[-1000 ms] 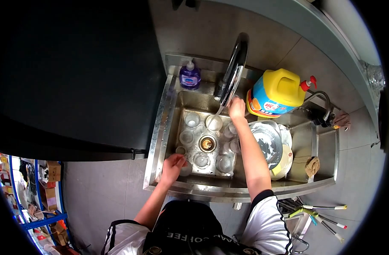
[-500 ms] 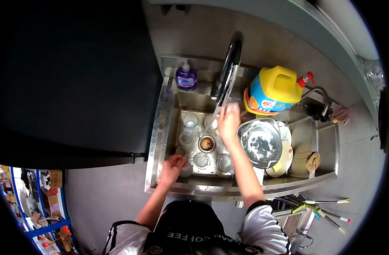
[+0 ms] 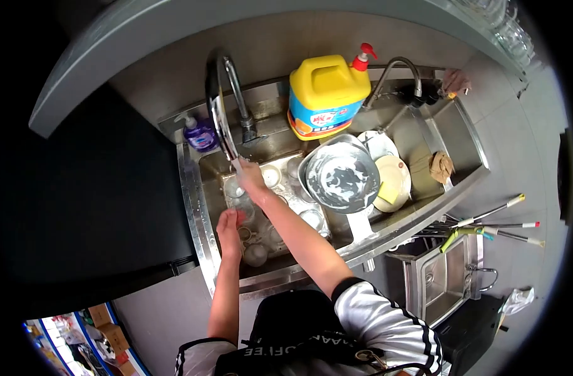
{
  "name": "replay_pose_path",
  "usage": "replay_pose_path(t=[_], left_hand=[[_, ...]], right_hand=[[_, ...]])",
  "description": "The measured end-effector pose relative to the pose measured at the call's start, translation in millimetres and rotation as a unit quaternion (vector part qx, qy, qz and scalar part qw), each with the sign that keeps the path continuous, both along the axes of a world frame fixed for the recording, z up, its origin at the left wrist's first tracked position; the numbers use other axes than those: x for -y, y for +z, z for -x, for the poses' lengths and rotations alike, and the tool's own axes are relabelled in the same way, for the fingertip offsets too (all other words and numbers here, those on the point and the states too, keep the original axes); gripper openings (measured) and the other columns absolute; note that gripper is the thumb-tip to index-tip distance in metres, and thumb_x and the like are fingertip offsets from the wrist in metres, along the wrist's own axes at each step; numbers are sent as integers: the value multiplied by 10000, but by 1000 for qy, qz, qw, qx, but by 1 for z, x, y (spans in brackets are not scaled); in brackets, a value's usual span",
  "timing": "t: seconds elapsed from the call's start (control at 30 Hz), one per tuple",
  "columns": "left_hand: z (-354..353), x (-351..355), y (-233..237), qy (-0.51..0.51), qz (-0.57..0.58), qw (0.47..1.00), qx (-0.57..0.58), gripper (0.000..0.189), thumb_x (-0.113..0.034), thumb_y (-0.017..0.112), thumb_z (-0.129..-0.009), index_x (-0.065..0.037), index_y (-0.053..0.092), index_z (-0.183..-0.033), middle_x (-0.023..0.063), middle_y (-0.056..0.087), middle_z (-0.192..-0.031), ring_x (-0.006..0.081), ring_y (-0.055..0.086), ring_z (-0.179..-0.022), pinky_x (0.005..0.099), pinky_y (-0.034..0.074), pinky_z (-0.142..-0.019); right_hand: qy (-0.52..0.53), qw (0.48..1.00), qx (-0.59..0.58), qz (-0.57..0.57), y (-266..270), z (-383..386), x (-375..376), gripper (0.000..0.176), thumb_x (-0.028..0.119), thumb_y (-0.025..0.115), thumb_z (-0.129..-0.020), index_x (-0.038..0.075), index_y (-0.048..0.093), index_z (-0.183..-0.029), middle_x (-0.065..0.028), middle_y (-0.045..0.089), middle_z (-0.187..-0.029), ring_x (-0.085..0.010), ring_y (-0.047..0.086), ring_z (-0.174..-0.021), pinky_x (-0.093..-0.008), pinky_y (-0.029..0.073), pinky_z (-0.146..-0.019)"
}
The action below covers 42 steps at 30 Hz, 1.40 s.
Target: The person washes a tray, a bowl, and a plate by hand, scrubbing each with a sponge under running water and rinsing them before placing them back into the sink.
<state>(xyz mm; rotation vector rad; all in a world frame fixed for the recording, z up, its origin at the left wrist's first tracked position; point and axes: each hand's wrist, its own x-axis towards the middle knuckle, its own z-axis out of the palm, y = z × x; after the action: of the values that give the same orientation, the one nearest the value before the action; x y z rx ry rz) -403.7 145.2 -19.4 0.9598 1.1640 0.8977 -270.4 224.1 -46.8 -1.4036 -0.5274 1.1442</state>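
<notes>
My right hand (image 3: 250, 179) is closed at the lower end of the chrome faucet spout (image 3: 215, 103), with its fingertips at the outlet. Over the left part of the steel sink (image 3: 202, 235), my left hand (image 3: 229, 233) is half curled, fingers and thumb apart, beside the clear glasses. No object shows clearly in it. Several glasses stand on the basin floor, among them one glass (image 3: 255, 255) below my left hand, another glass (image 3: 271, 176) right of my right hand and a glass (image 3: 311, 219) farther right.
A soapy grey tub (image 3: 343, 175) sits right of the glasses, beside plates (image 3: 396, 175) and a yellow sponge (image 3: 388, 193). Behind stand a yellow detergent jug (image 3: 327, 94) and a purple soap bottle (image 3: 200, 135). A brown cloth (image 3: 442, 167) lies at the right.
The view has turned and shifted to the right. The spout has swung left over the basin, with my right hand at its end. My left hand has moved up along the glasses.
</notes>
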Motion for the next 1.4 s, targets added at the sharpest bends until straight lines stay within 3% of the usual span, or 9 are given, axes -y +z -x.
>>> replay_pose_path(t=[0.2,0.4,0.47,0.53,0.6,0.63,0.83,1.07,1.4], left_hand=[[-74,-86,-13,26,188,948,256,184,-225,442,-851,-89,492,-737,2,479,-648,111,470,-661,226,388,-678],[-125,-132,-62,-86,283,837,461,172,-116,386,-812,-97,391,-641,1,312,-508,109,282,-424,237,298,-429],[-131,-140,-78,51,208,968,129,194,-144,404,-798,-94,406,-611,23,374,-501,134,316,-379,275,250,-347],[-129,-131,-65,-22,194,981,-13,146,-174,491,-769,-63,475,-675,48,465,-575,145,432,-468,279,346,-419],[-140,-104,-52,-128,-83,974,-170,205,-217,581,-729,-23,530,-768,69,539,-677,144,515,-615,270,415,-560],[-144,-99,-75,-206,-30,968,-142,311,-268,640,-692,-7,548,-835,68,568,-765,138,524,-734,257,412,-690],[-177,-32,-69,-304,135,941,-56,353,-295,633,-702,-22,536,-903,26,554,-753,120,520,-685,263,408,-579],[-195,-13,-50,-245,149,958,-30,328,-203,609,-736,-56,521,-1015,33,576,-880,133,562,-734,291,475,-610],[-185,-23,-96,-240,175,955,-11,396,-393,525,-782,-20,528,-916,65,582,-781,180,573,-719,317,476,-648]], right_hand=[[-118,966,172,-153,7,-32,107,134,-19,513,-740,28,475,-860,-73,529,-703,-117,508,-652,-242,413,-582],[-330,859,392,-1,53,-121,200,176,18,571,-699,55,516,-862,-46,492,-855,-130,459,-775,-251,375,-708],[-351,794,483,114,45,-151,232,295,62,610,-669,35,501,-942,-109,465,-913,-238,432,-883,-331,342,-802],[-384,789,431,210,37,-167,251,491,141,666,-627,7,427,-1034,-168,406,-989,-304,331,-1022,-379,272,-883],[-397,785,418,229,22,-179,264,520,156,679,-624,-23,407,-1029,-178,402,-1006,-296,362,-1007,-385,288,-881],[-396,787,415,229,17,-182,266,520,156,679,-624,-23,407,-1029,-178,402,-1006,-296,362,-1007,-385,288,-881],[-273,945,73,164,-33,-193,265,255,156,617,-728,-13,511,-886,-56,561,-767,-120,543,-629,-225,451,-541],[-252,944,38,207,-6,-193,249,173,97,603,-715,-22,564,-833,-51,577,-699,-117,537,-564,-229,430,-459],[-347,933,55,79,1,-200,286,226,6,575,-685,-54,546,-901,-84,589,-816,-160,567,-672,-263,451,-587]])
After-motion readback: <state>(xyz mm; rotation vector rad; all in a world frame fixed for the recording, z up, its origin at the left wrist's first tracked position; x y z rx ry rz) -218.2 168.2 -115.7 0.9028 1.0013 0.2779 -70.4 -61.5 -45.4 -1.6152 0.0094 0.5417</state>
